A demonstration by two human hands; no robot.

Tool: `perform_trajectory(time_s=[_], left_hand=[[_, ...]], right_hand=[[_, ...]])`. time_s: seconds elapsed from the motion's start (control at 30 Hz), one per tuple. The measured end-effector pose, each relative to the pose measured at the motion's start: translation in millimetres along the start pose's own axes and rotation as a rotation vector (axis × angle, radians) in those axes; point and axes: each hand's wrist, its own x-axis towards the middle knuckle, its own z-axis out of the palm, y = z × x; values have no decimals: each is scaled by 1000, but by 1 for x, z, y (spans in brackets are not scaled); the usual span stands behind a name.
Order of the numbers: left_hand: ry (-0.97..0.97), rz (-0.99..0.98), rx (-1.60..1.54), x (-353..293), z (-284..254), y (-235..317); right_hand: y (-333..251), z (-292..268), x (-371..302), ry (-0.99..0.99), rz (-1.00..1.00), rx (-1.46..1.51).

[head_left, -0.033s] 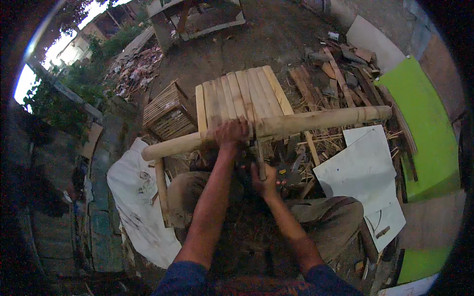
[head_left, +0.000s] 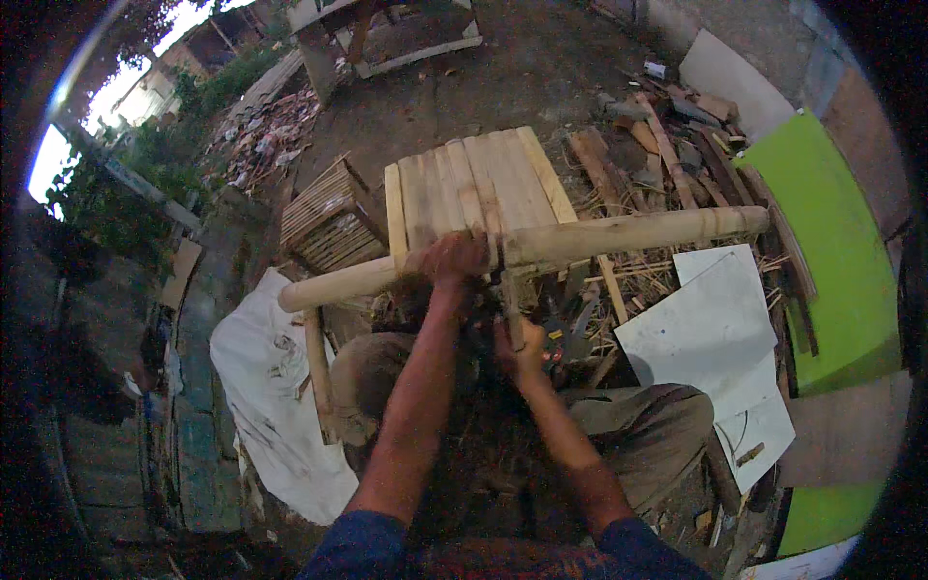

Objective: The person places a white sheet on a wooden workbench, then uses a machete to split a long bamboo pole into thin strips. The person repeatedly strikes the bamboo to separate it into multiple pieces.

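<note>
A long, pale bamboo pole (head_left: 628,235) lies crosswise in front of me, its right end farther away than its left. My left hand (head_left: 456,257) is closed over the pole, left of its middle, and blurred. Just right of it, a narrow tool with a pale wooden handle (head_left: 512,307) meets the pole; its dark upper part crosses it. My right hand (head_left: 522,350), below the pole, is closed round the lower end of that handle. What kind of tool it is, I cannot make out. Beyond the pole stands a slatted wooden panel (head_left: 474,184).
A slatted crate (head_left: 329,217) stands left of the panel. White cloth (head_left: 271,387) lies at the left, white board pieces (head_left: 706,329) at the right. Scrap wood (head_left: 667,155) is piled beyond, beside a green sheet (head_left: 836,251). My bent knees (head_left: 643,420) flank my arms.
</note>
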Motion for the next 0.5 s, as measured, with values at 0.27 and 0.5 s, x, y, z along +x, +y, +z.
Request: perform_trajectory(time_s=[0.27,0.5], left_hand=[[584,102,-73,-20,-17,39],[379,-47,-178,-26,-21,46]], right_hand=[[-76,-27,25,283,75,-43],[-101,-62,2,366,-150,30]])
